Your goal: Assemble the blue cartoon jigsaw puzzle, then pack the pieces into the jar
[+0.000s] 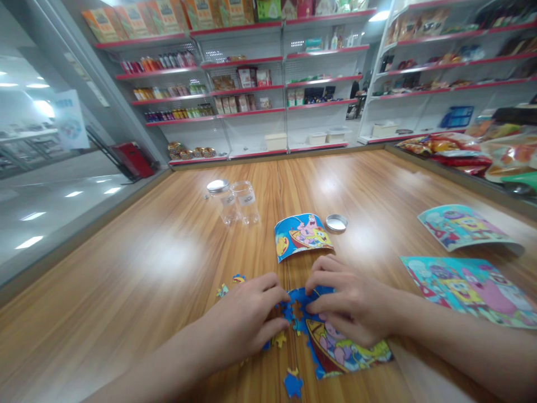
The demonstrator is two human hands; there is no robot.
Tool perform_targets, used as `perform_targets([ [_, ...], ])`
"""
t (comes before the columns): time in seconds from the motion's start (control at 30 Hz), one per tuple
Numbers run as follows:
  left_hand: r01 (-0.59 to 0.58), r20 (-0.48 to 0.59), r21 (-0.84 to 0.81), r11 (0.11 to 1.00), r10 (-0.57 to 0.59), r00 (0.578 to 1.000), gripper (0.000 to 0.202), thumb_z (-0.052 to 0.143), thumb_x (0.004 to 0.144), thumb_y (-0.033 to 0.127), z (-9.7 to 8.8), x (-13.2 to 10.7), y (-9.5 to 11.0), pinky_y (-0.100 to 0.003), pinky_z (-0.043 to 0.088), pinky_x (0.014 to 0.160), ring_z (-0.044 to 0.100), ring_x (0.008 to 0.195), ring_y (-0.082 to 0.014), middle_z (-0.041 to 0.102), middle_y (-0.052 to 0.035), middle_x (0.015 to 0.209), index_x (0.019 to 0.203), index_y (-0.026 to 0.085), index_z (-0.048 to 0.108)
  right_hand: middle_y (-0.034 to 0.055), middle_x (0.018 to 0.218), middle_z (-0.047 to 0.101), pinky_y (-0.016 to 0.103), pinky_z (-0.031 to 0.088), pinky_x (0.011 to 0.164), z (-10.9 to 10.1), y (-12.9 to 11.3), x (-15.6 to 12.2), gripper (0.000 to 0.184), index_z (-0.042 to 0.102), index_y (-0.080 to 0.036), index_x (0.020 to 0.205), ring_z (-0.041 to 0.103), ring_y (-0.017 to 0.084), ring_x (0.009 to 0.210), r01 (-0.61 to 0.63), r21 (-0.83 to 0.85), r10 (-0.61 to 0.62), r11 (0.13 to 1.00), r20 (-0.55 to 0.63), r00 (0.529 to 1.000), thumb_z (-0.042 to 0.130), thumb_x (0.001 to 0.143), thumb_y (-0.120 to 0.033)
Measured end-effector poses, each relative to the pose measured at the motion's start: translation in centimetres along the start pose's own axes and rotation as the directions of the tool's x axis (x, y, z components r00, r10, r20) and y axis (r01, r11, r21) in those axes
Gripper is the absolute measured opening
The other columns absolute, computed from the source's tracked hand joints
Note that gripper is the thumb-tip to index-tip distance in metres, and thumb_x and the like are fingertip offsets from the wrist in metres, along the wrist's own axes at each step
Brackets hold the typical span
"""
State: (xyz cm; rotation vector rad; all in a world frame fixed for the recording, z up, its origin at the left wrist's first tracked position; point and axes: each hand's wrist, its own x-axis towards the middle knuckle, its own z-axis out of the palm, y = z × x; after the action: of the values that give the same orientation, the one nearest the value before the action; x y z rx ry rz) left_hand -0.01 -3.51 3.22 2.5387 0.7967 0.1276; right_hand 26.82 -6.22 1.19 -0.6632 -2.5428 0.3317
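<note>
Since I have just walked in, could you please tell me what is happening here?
Someone is handling a partly assembled jigsaw puzzle. The right hand is over the puzzle; the left hand is at its left edge, though whether it holds a piece is unclear. A loose blue piece lies nearer the camera. Beyond, a curved picture card lies beside a metal lid.

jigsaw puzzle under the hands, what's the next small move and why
Perhaps try the loose blue piece in the apparent gap in the puzzle, between the left hand and right hand: blue surrounds much of that gap, and the piece lies loose nearby.
</note>
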Motion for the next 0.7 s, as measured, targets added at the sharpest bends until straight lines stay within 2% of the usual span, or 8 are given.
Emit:
perform_targets([
  [0.13, 0.036, 0.012, 0.017, 0.999, -0.036, 0.999, 0.015, 0.063, 0.094, 0.027, -0.43, 0.01, 0.36, -0.037, 0.05, 0.077, 0.061, 0.088, -0.0221, 0.059, -0.0052, 0.1, 0.106, 0.019, 0.065, 0.008, 0.109, 0.063, 0.045, 0.041, 0.084, -0.07, 0.0, 0.04, 0.025, 0.071, -0.019, 0.103, 0.048, 0.025, 0.097, -0.001, 0.012, 0.001, 1.0, 0.004, 1.0, 0.059, 0.082, -0.012],
  [0.37, 0.01, 0.006, 0.05, 0.999, -0.01, 1.0, 0.014, 0.062, 0.095, 0.029, -0.27, 0.15, 0.17, -0.036, 0.05, 0.076, 0.061, 0.088, -0.0211, 0.058, -0.0053, 0.101, 0.104, 0.02, 0.068, 0.0078, 0.109, 0.064, 0.045, 0.041, 0.084, -0.03, 0.0, 0.12, 0.027, 0.071, -0.02, 0.105, 0.048, 0.025, 0.097, 0.0, 0.001, 0.0, 1.0, 0.001, 1.0, 0.059, 0.082, -0.011],
  [0.7, 0.015, -0.003, -0.042, 0.999, -0.015, 1.0, 0.011, 0.063, 0.093, 0.026, 0.17, 0.15, 0.0, -0.033, 0.049, 0.076, 0.06, 0.085, -0.019, 0.06, -0.005, 0.097, 0.099, 0.018, 0.066, 0.0084, 0.108, 0.063, 0.044, 0.041, 0.084, -0.16, -0.15, 0.05, 0.027, 0.071, -0.02, 0.104, 0.049, 0.025, 0.097, -0.003, -0.002, 0.004, 1.0, 0.005, 1.0, 0.06, 0.082, -0.011],
])
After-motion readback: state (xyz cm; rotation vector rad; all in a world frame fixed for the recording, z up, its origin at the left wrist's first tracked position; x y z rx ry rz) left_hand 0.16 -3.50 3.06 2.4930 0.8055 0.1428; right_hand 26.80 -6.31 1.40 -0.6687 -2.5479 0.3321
